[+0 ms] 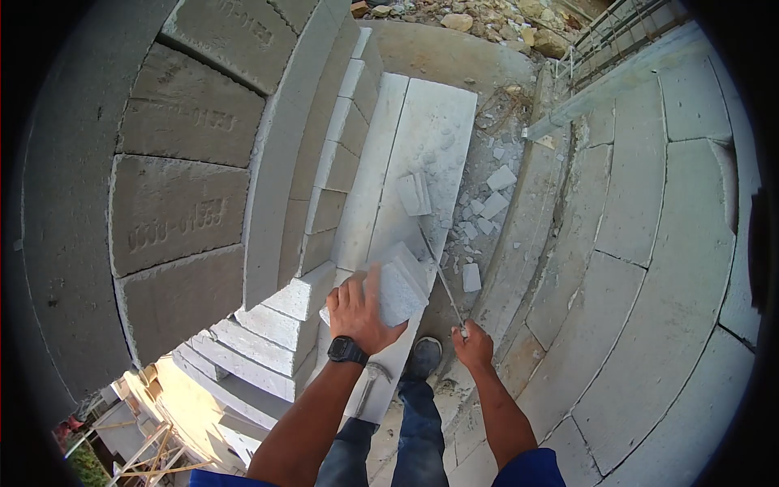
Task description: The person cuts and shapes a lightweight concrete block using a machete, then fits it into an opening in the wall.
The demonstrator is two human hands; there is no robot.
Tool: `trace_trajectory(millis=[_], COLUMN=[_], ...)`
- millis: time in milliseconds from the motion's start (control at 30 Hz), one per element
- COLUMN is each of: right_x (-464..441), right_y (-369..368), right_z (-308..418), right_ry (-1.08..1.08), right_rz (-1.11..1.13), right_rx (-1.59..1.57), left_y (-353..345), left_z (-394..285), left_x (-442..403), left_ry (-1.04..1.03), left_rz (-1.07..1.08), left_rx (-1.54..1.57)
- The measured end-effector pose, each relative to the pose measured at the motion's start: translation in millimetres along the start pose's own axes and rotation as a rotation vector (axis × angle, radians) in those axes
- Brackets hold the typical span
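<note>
My left hand (363,312) is spread over a pale grey lightweight concrete block piece (399,280), its fingers on top and thumb along the near edge. The piece rests on a long white block slab (432,122). My right hand (473,344) is closed around the end of a long, thin metal tool (442,280). The tool slants up and away beside the block piece; seen nearly edge-on, its exact kind is unclear. A smaller block offcut (415,193) lies farther along the slab. Near my legs, a hammer (372,388) lies on the slab.
Stacked blocks (182,203) rise on the left, with more pale blocks (268,329) lower down. A block wall (641,292) stands on the right. Broken block pieces (491,203) litter the ground beside the slab. Rubble (487,20) and a metal rebar cage (621,40) are at the far end.
</note>
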State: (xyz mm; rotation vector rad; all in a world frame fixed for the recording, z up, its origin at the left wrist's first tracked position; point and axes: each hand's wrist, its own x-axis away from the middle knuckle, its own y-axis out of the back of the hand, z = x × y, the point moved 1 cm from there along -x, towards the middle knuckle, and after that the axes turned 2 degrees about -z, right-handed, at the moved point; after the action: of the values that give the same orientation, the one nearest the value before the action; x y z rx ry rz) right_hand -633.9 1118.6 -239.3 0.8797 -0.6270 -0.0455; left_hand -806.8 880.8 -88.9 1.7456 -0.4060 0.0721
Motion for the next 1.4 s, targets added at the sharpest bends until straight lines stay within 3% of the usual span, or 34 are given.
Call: trace_trajectory(millis=[300, 467, 633, 767, 867, 933, 1200, 1400], right_x=[-2, -41, -72, -85, -118, -119, -103, -75], right_y=[-7, 4, 50, 30, -38, -45, -21, 52], right_z=[7, 58, 119, 120, 56, 63, 80, 128], right_ry=[0.143, 0.21, 0.432, 0.511, 0.06, 0.032, 0.115, 0.374], right_rz=[-0.229, -0.313, -0.473, -0.541, -0.089, -0.076, -0.177, -0.421], right_rx=[-0.081, -0.145, -0.303, -0.471, 0.125, 0.048, -0.077, -0.361], left_y=[4, 0, 1, 0, 0, 1, 0, 2], left_z=[-1, 2, 1, 5, -2, 2, 2, 1], left_x=[0, 1, 0, -1, 2, 0, 1, 1], left_ry=[0.006, -0.021, -0.012, -0.024, -0.014, -0.02, -0.026, -0.018], left_rz=[-0.032, -0.051, -0.045, -0.068, -0.058, -0.066, -0.076, -0.052], left_rx=[0.043, 0.039, 0.043, 0.057, 0.068, 0.048, 0.045, 0.059])
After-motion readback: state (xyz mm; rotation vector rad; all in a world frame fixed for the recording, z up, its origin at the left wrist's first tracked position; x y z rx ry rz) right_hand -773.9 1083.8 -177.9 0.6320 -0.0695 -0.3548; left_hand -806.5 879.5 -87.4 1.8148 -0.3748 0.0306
